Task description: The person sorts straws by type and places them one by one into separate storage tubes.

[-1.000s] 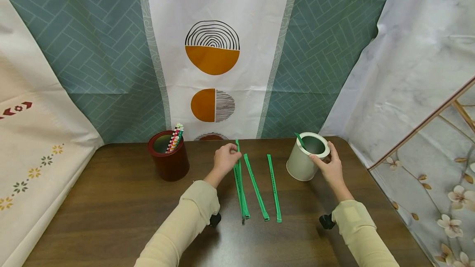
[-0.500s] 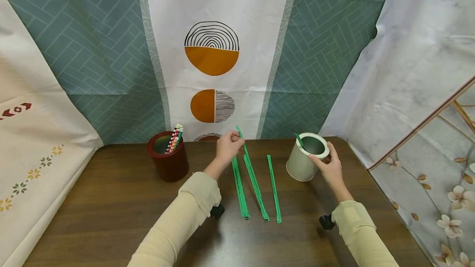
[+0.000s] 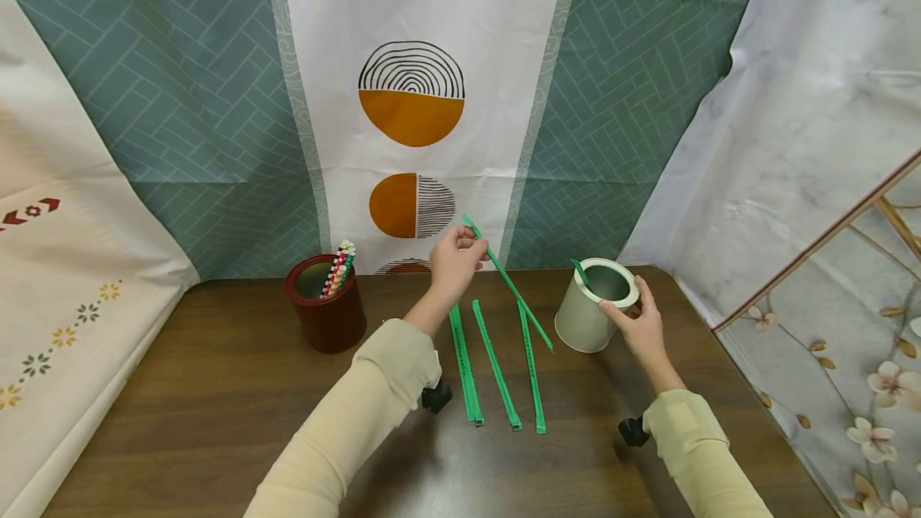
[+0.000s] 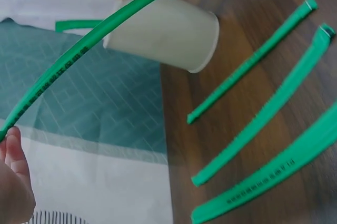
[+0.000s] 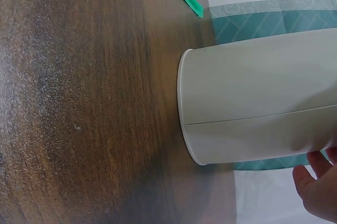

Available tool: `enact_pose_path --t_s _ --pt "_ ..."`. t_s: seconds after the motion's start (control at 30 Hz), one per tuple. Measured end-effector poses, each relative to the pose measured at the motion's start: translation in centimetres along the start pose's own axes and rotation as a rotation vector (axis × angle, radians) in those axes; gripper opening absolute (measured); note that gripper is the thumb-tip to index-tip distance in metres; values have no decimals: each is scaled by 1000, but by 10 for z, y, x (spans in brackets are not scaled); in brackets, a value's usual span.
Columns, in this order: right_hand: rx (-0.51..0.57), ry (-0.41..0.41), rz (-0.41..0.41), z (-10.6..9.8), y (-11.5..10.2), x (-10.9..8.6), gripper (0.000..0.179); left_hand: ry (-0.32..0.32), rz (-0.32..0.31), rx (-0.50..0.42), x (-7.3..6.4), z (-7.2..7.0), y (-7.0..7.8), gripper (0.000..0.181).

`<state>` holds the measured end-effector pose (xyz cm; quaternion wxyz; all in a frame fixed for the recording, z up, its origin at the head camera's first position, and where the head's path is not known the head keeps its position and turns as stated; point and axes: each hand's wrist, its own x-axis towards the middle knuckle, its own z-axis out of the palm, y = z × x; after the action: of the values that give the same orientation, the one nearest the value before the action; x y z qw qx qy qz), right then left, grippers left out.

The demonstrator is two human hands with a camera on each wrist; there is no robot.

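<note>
I judge the carrying step to be in hand: my left hand pinches one green straw near its upper end, off the surface, the loose end pointing to about five o'clock. My right hand grips the white can near its rim, at four o'clock. A second green straw sticks out of the can at ten o'clock. More straws lie at five to six o'clock from my left hand; the red pot stands at eight. Depth is hard to read, but the loose end looks near the can. The next move, I judge, calls for a firm pinch and a steady can.
</note>
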<state>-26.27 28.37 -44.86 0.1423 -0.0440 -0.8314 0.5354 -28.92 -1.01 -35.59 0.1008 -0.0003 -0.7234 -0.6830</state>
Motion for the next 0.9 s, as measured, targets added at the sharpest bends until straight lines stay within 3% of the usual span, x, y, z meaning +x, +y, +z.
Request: enact_pose_path --t_s 0.37,0.47,0.7,0.9 --pt "-14 -2 10 0 0 0 82 55 32 -125 -3 18 27 17" --pt "-19 -2 8 0 1 0 81 69 31 -159 -4 23 29 18" --pt "-14 13 7 0 1 1 81 148 108 -179 -8 35 29 10" --pt "-9 19 7 1 0 0 80 156 125 -189 -12 42 29 11"
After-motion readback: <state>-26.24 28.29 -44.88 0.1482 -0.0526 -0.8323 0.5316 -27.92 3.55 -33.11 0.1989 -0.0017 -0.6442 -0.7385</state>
